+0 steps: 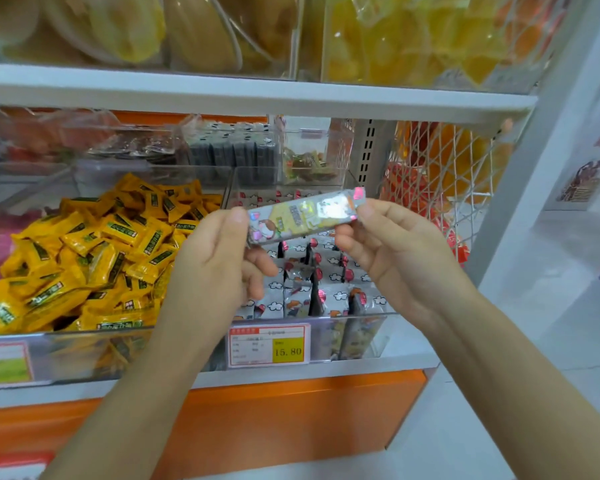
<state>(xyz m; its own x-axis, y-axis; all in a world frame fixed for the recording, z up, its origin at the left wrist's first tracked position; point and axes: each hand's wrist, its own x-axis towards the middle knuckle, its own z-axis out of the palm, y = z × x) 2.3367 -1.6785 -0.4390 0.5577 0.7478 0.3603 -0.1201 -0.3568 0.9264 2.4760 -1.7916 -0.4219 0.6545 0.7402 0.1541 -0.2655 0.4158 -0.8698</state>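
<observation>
While both hands hold it above the clear bin (357,318) of matching packs, we note the snack bar (305,216) lies nearly level, its long axis left-to-right, right end tilted slightly up. Left hand (219,261) pinches the left end; right hand (385,244) pinches the right end, fingertips apparently behind the wrapper.

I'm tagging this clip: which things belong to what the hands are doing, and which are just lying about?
In hand: silver snack packet, left hand, right hand, bin of matching packets.
Lying about: yellow candies, price tag, net basket.
</observation>
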